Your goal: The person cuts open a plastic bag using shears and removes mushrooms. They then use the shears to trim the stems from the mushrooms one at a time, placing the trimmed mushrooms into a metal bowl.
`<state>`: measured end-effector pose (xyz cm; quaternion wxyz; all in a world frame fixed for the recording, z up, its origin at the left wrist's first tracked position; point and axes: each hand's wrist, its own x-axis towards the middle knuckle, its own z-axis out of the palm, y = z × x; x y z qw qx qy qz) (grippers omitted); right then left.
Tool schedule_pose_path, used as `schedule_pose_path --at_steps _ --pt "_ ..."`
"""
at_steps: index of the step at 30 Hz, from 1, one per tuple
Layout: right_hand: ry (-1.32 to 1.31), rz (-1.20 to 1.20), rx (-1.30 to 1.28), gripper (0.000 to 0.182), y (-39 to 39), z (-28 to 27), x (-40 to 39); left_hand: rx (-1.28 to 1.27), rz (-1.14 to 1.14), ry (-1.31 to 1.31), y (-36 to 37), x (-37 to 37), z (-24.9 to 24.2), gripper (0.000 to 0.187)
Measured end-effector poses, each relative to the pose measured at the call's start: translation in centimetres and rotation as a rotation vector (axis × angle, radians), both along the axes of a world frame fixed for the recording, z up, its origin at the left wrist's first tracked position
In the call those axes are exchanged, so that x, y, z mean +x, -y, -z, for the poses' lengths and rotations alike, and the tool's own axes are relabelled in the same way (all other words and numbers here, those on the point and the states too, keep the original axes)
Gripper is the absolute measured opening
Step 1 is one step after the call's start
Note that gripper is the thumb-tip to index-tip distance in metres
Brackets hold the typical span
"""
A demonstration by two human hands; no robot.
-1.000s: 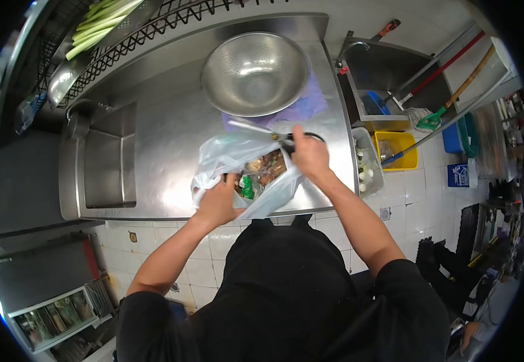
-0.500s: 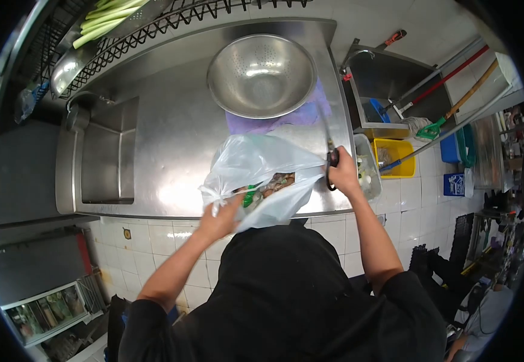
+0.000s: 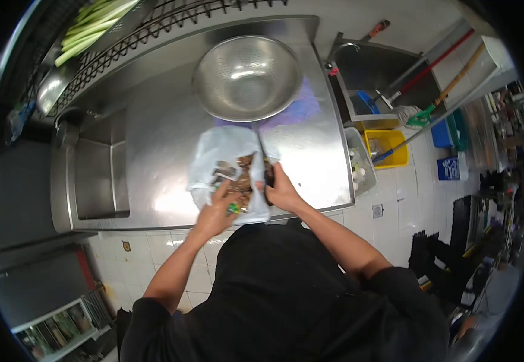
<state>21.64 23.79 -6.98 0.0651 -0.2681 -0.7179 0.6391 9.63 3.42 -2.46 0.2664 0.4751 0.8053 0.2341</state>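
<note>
A white plastic bag (image 3: 217,145) stands torn wide at the front of the steel counter. Brown lumpy pieces (image 3: 242,178) show through its opening, along with a small green patch (image 3: 233,208); their kind is too blurred to make out. My left hand (image 3: 215,214) grips the bag at the left side of the opening, fingertips against the contents. Black-handled scissors (image 3: 260,145) are in my right hand (image 3: 284,192), at the bag's right edge, their blades pointing away from me. Part of the handles is hidden by my fingers.
Behind the bag, a large steel colander (image 3: 247,78) rests on a purple cloth (image 3: 301,111). A sink basin (image 3: 102,169) is at the left. Right of the counter are a grey bin (image 3: 363,175), a yellow bucket (image 3: 402,155) and mops.
My right hand has moved left with the scissors, from beside the bag to its opening. The opening is wider and more brown contents show. The view has shifted slightly.
</note>
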Motion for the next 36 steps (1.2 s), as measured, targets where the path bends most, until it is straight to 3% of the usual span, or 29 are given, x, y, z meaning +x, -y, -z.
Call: schedule_pose_path --at_steps 1,3,7,9,11,12,16,19,21,23,25,26,27,29,30,31,33,34,35,36 --pt "-0.05 -0.033 0.042 0.04 0.5 1.8 -1.3 -0.001 -0.027 -0.021 0.8 -1.2 -0.4 0.054" --pt "-0.097 -0.088 -0.075 0.038 1.0 0.3 -2.0 0.059 0.01 -0.117 1.4 -3.2 -2.6 0.048" --pt "-0.117 -0.078 -0.026 0.032 -1.2 -2.1 0.3 -0.015 -0.028 -0.133 2.0 -4.9 -6.2 0.043" --pt "-0.032 -0.038 0.104 0.029 -3.0 -2.7 3.4 -0.238 -0.101 0.016 1.4 -5.8 -7.8 0.039" --pt "0.096 -0.088 0.04 0.028 -5.0 -3.1 6.2 -0.136 -0.055 -0.044 0.8 -6.1 -9.2 0.036" --pt "0.106 -0.008 -0.176 0.024 -5.5 -1.3 7.7 -0.151 -0.072 0.037 0.2 -6.4 -10.2 0.032" --pt "0.035 0.11 -0.431 0.024 -4.8 0.2 9.4 -0.074 -0.139 0.11 -1.7 -7.0 -12.7 0.023" --pt "-0.027 0.333 0.056 0.036 -6.0 3.9 10.1 -0.011 -0.157 0.064 -2.9 -6.5 -16.4 0.02" --pt "-0.247 0.645 0.148 0.037 -8.9 2.5 11.5 0.16 -0.21 -0.011 -3.4 -5.9 -19.0 0.019" --pt "-0.345 0.759 0.003 0.034 -11.5 2.1 13.2 0.225 -0.162 0.033 -4.4 -5.5 -21.9 0.018" --pt "-0.308 0.69 -0.081 0.034 -11.4 0.0 14.7 0.293 -0.11 0.083 -5.9 -4.8 -22.7 0.018" --pt "-0.203 0.557 -0.262 0.035 -10.5 -0.3 15.2 0.338 -0.105 0.179 -7.3 -4.4 -22.5 0.017" --pt "-0.094 0.417 -0.437 0.036 -9.6 -0.6 15.7 0.384 -0.1 0.278 -8.8 -4.1 -22.1 0.017" --pt "0.017 0.221 -0.371 0.033 -7.5 2.3 15.6 0.274 -0.017 0.463 -12.2 -3.9 -18.6 0.015" --pt "0.084 0.22 -0.085 0.032 -7.2 4.7 15.8 0.2 0.02 0.494 -13.7 -3.5 -15.8 0.014" --pt "0.088 0.218 -0.086 0.032 -7.6 4.8 15.8 0.174 -0.007 0.603 -15.0 -3.0 -12.2 0.013" --pt "-0.311 0.648 0.08 0.032 -9.4 4.6 14.9 0.125 -0.099 0.837 -16.4 -1.6 -4.4 0.011" --pt "-0.223 0.652 0.123 0.033 -11.4 3.3 15.8 0.102 -0.165 0.963 -16.5 -1.0 -0.6 0.01" --pt "-0.232 0.617 -0.027 0.037 -12.6 0.3 16.4 0.099 -0.162 0.969 -16.4 -0.8 3.5 0.01" --pt "-0.24 0.577 -0.176 0.042 -13.4 -2.6 17.1 0.118 -0.228 0.807 -16.0 -0.3 7.5 0.011"
